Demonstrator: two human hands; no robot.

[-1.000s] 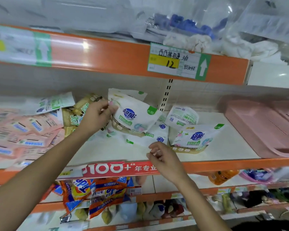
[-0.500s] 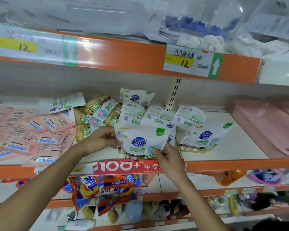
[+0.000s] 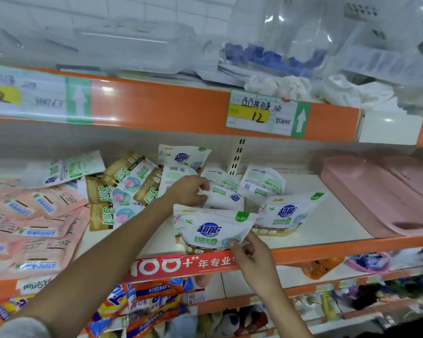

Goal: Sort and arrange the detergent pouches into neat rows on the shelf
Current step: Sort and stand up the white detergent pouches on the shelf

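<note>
A white soft-film stand-up detergent pouch (image 3: 213,230) with a blue logo and gold base stands upright at the front lip of the orange-edged white shelf (image 3: 327,247). A matching upright pouch (image 3: 288,213) is just to its right. The right hand (image 3: 253,257) meets the front pouch's lower right corner, fingertips (image 3: 233,243) on the face and thumb along the side edge. Whether that is a true pinch or only a steadying touch I cannot tell, since the corner hides the contact. Behind, the left hand (image 3: 188,191) has its fingers curled round the top of a tilted white rear pouch (image 3: 226,197) in the jumble at the back. Gold-and-white pouches (image 3: 122,181) and flat pink sachets (image 3: 34,215) lie unsorted to the left.

The pouches look light and soft, with slick film that buckles under a squeeze, and the contents probably settle low. The flat sealed top edge or the two side seams seem the surest hold — set the base down first and the pouch should stand.
</note>
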